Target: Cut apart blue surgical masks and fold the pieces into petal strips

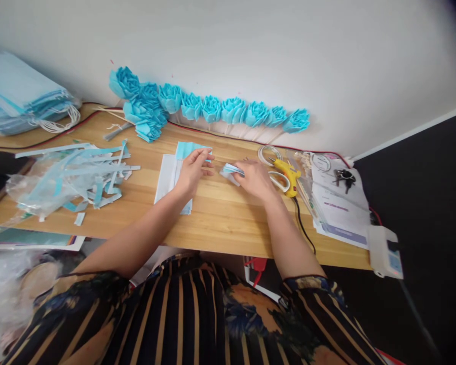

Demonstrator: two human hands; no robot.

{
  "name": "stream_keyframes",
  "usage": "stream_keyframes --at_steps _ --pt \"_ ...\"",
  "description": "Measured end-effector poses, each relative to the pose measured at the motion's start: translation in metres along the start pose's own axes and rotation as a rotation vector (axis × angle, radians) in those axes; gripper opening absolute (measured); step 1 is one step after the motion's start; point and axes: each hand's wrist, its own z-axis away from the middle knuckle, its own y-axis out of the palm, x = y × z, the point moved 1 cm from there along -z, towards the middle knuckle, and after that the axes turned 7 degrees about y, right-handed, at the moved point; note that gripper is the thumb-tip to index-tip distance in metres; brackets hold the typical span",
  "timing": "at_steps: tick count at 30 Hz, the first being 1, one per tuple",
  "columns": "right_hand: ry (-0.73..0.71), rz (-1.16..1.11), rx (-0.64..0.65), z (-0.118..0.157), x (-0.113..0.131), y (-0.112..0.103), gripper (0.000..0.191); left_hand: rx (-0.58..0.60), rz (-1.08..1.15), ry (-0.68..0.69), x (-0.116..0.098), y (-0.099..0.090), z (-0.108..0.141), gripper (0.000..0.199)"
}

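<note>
My left hand (193, 168) hovers at the right side of some flat white sheets (164, 175) and a light blue piece of fabric (186, 148). Its fingers are stretched out and slightly apart, with nothing visible in them. A small stack of blue and white fabric pieces (231, 170) is pinched in my right hand (254, 177), just above the wooden table. The palm hides the rest of that stack. Right beside this hand lie white-handled scissors (279, 181), their blades hidden, and a yellow glue gun (290, 175).
Blue fabric flowers (233, 110) on sticks line the wall. At left are fabric scraps (99, 175), a plastic bag (34, 192) and a stack of masks (26, 99). Papers (340, 208) with keys (345, 178) lie right, near a white power strip (384, 251). The glue gun's cord (302, 223) crosses the table edge.
</note>
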Motion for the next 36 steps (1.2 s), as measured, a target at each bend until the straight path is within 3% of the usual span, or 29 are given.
stream_keyframes --at_steps 5,9,12,18,26,30,36 --pt "0.156 -0.534 -0.131 -0.003 -0.007 0.005 0.018 0.137 -0.013 0.048 -0.002 0.007 0.005 0.043" --pt "0.172 -0.898 -0.106 -0.004 -0.002 0.014 0.027 0.292 -0.036 0.065 0.000 0.015 0.010 0.052" --pt "0.174 -0.994 -0.063 -0.002 0.005 0.020 0.028 0.303 -0.043 0.092 0.002 0.014 0.009 0.043" --pt "0.203 -1.081 -0.014 -0.001 0.011 0.022 0.033 0.211 -0.073 0.119 -0.002 0.008 0.006 0.029" --pt "0.182 -1.061 -0.005 -0.003 0.006 0.020 0.032 0.187 -0.085 0.092 -0.005 0.011 0.008 0.028" --pt "0.176 -1.042 0.038 -0.002 0.006 0.020 0.040 0.211 -0.175 0.106 0.000 0.008 0.007 0.024" --pt "0.185 -0.908 0.022 -0.002 0.000 0.022 0.025 0.237 -0.256 0.133 0.006 0.006 0.003 0.020"
